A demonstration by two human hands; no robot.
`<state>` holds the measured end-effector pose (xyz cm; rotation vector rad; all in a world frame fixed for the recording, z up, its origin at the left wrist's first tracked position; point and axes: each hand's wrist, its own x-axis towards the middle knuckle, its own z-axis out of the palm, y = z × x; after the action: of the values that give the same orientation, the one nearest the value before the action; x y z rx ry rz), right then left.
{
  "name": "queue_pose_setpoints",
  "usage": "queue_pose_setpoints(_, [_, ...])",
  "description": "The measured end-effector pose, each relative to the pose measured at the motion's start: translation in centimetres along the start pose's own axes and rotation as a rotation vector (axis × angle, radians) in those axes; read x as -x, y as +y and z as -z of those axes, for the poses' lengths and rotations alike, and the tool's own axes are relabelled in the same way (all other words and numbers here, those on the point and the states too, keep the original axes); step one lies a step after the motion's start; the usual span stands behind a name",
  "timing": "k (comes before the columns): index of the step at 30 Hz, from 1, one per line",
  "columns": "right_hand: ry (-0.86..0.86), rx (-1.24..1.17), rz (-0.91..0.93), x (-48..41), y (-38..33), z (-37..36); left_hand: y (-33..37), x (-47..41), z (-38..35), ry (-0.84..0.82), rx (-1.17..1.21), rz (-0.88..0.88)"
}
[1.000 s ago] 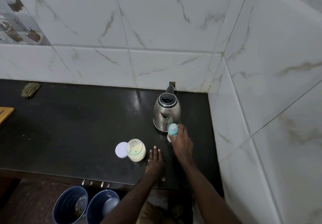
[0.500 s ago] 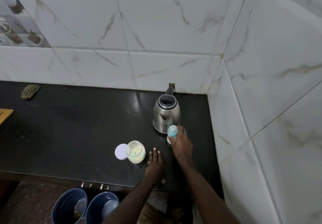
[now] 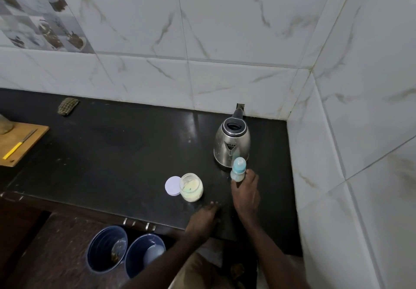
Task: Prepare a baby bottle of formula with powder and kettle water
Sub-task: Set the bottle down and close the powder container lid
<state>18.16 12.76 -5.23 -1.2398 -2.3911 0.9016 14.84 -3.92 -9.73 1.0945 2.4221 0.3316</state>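
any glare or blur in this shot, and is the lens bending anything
Head view: dim, flat light. A pale glare streak lies on the black countertop just left of the kettle. The wide lens bows the wall tile lines toward the frame edges. The left hand looks slightly soft. The baby bottle, held by the right hand, is fairly sharp.

No lettering, brand or number can be read on the kettle (image 3: 231, 144), bottle (image 3: 238, 169), jar (image 3: 191, 187) or tiles (image 3: 225, 30).
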Motion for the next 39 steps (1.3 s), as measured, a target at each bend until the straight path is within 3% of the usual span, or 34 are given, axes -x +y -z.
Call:
queue_pose_setpoints(6, [-0.274,-0.033,0.15,3.6,-0.2,-2.9,-6.2,5.5,0.3,0.243,-0.093,0.032])
queue_pose_setpoints(12, [-0.533,-0.094,0.233,4.5,-2.4,-4.4,-8.7,4.8,3.8,0.5,0.011,0.412])
queue_pose_setpoints(14, [-0.58,-0.137,0.264,4.2,-3.0,-4.9,-9.3,3.3,4.6,0.484,0.063,0.428])
queue_pose_setpoints(17, [-0.635,-0.196,0.336,3.9,-3.7,-5.6,-9.9,1.0,5.6,0.298,0.115,0.39])
queue_pose_setpoints(22, [-0.591,-0.265,0.329,4.0,-4.0,-6.8,-11.5,-2.1,5.6,0.128,0.159,0.412])
queue_pose_setpoints(29, [-0.482,-0.291,0.341,4.0,-4.6,-6.5,-13.0,-1.5,6.8,0.346,0.282,0.48])
queue_pose_setpoints(33, [-0.505,-0.234,0.287,4.7,-4.0,-6.5,-11.9,0.1,8.3,0.61,0.5,0.566])
queue_pose_setpoints(36, [-0.546,-0.207,0.262,5.1,-3.7,-5.7,-9.2,1.0,9.7,0.727,0.64,0.451])
queue_pose_setpoints(39, [-0.564,-0.186,0.27,5.2,-3.3,-5.0,-6.7,1.7,9.0,0.666,0.606,0.234])
